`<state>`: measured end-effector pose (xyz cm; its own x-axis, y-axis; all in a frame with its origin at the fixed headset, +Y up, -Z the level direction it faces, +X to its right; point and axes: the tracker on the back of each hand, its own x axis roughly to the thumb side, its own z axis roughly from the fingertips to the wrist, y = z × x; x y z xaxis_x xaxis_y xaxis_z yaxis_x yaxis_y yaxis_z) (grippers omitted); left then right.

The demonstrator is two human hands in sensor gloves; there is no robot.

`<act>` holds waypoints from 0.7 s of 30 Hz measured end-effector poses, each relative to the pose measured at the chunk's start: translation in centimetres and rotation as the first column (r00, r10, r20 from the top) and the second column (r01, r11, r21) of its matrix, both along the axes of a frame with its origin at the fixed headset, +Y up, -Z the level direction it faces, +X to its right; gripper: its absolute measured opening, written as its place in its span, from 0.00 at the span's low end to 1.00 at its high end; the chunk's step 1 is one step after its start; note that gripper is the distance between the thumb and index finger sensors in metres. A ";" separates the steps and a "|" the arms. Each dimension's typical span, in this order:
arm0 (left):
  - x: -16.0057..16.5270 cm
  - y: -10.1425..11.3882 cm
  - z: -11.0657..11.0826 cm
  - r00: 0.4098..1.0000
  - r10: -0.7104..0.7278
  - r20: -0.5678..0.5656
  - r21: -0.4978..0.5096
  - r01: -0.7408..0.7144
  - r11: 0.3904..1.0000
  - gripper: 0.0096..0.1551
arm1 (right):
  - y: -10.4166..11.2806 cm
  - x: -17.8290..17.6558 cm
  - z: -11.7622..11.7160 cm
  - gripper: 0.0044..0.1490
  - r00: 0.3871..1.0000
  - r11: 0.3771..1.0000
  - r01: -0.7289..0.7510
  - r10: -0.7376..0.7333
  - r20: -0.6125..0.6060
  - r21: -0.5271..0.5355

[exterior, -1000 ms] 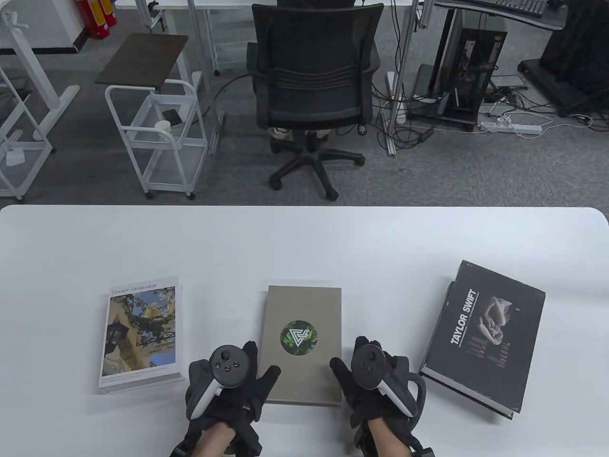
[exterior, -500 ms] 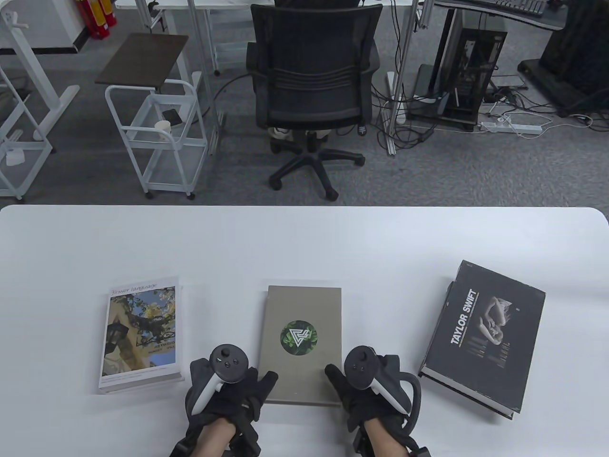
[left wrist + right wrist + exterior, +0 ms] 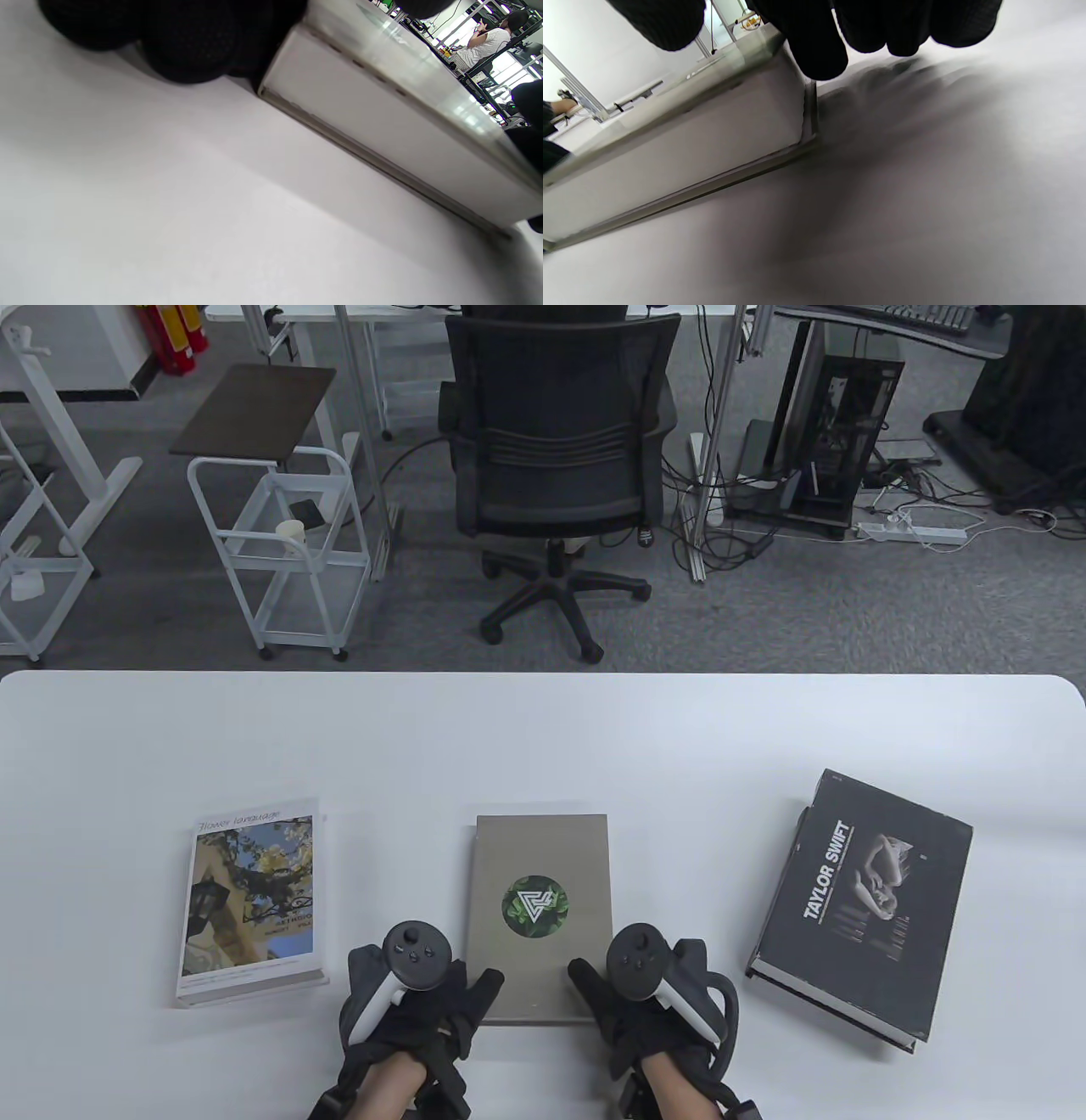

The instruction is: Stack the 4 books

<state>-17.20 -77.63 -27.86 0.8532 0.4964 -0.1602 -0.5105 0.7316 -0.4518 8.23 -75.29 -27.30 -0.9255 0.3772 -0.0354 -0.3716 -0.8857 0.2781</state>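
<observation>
A grey book with a round green emblem lies flat at the table's middle front. My left hand grips its near left corner, thumb on the cover. My right hand grips its near right corner the same way. In the left wrist view my fingers sit against the corner of the book's page block. In the right wrist view my fingers hang over its other corner. A white "Flower language" book lies to the left. A black "Taylor Swift" book lies to the right, angled.
The white table stretches bare behind the books. A black office chair and a white trolley stand on the floor beyond the far edge.
Both hands have drawn in closer on the grey book's near corners. The book has shifted slightly right and squared up. The other two books have not moved.
</observation>
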 end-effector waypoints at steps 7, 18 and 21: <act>0.0 0.0 0.0 1.000 0.002 0.006 -0.004 -0.002 1.000 0.48 | 0.9 -0.3 0.5 0.50 0.999 0.997 0.043 -0.043 0.006 0.068; -0.1 -0.1 0.0 1.000 0.004 0.020 -0.005 -0.004 1.000 0.50 | 1.0 -0.5 0.8 0.48 0.979 0.977 0.201 -0.202 0.017 0.069; -0.2 -0.1 -0.1 1.000 0.002 0.022 -0.008 -0.002 1.000 0.51 | 1.0 -0.5 0.9 0.46 0.969 0.967 0.245 -0.247 0.030 0.065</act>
